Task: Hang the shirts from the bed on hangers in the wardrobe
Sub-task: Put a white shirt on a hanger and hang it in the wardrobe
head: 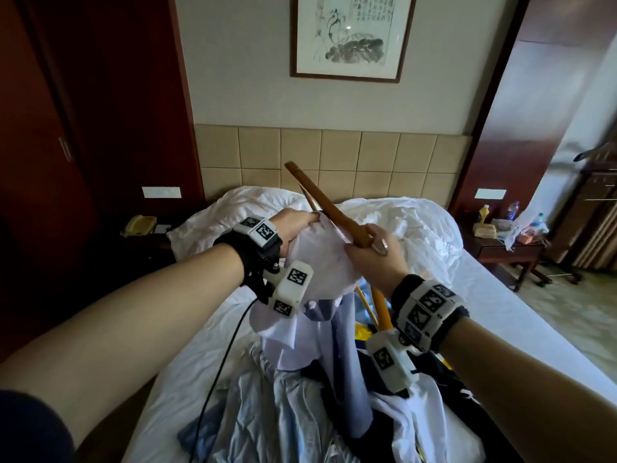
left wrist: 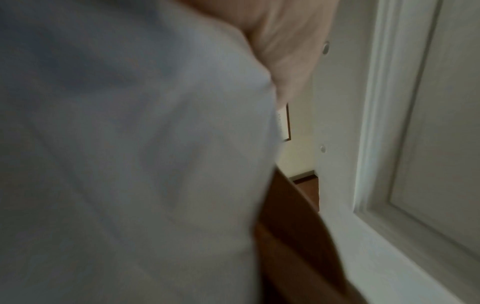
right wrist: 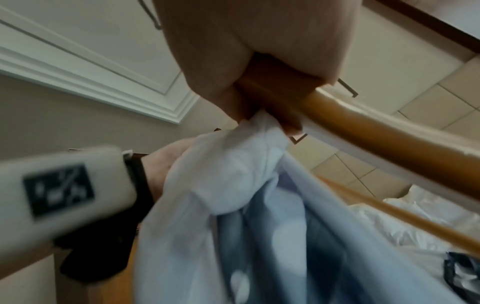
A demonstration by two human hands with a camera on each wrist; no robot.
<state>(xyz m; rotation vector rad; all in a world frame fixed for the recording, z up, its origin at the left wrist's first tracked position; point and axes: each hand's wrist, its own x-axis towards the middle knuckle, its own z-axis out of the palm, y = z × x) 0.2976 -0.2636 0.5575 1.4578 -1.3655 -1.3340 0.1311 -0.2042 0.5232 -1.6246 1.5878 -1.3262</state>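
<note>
A wooden hanger (head: 329, 208) slants up over the bed, one arm pointing toward the headboard, the other down behind my right wrist. My right hand (head: 372, 253) grips the hanger (right wrist: 285, 86) at its middle and pinches white cloth against it. A white shirt (head: 320, 265) bunches between both hands and hangs down to the bed. My left hand (head: 295, 225) grips the shirt's upper edge beside the hanger. In the left wrist view the shirt (left wrist: 130, 154) fills most of the picture. More shirts (head: 283, 406), pale blue and white, lie heaped on the bed below.
The white bed (head: 500, 312) runs ahead to a padded headboard (head: 334, 155). A dark wardrobe door (head: 100, 111) stands at left. A nightstand (head: 510, 242) with bottles is at right, another with a phone (head: 138, 225) at left. A black cable (head: 220, 369) trails across the sheet.
</note>
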